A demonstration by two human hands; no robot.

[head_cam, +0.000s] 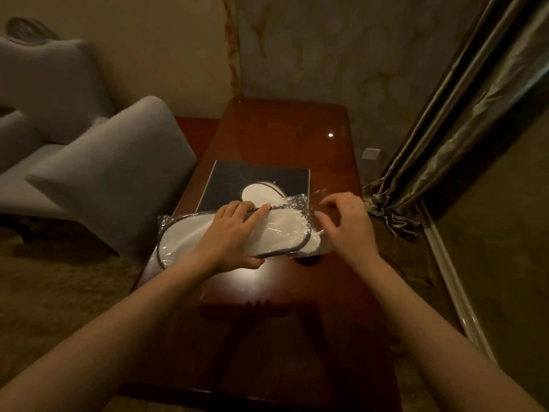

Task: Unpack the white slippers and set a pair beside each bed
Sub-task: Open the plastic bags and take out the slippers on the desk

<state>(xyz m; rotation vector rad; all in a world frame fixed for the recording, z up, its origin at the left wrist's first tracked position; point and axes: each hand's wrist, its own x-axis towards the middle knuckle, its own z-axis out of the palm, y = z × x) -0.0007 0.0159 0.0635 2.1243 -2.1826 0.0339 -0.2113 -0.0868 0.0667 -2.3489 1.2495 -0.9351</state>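
A pair of white slippers with dark trim lies in a clear plastic bag [285, 230] on the glossy brown table [297, 292]. My left hand [234, 233] grips the bagged slippers across the middle, thumb under the near edge. My right hand [341, 224] pinches the loose open end of the plastic at the bag's right side. Behind the bag, another white slipper [260, 193] rests on a dark sheet or folder [237, 185], partly hidden by the bag.
A grey armchair [98, 173] stands close against the table's left side. Heavy curtains [445, 129] hang at the right, reaching the floor by the table's corner. A wall runs behind the table. Carpet covers the floor at lower left.
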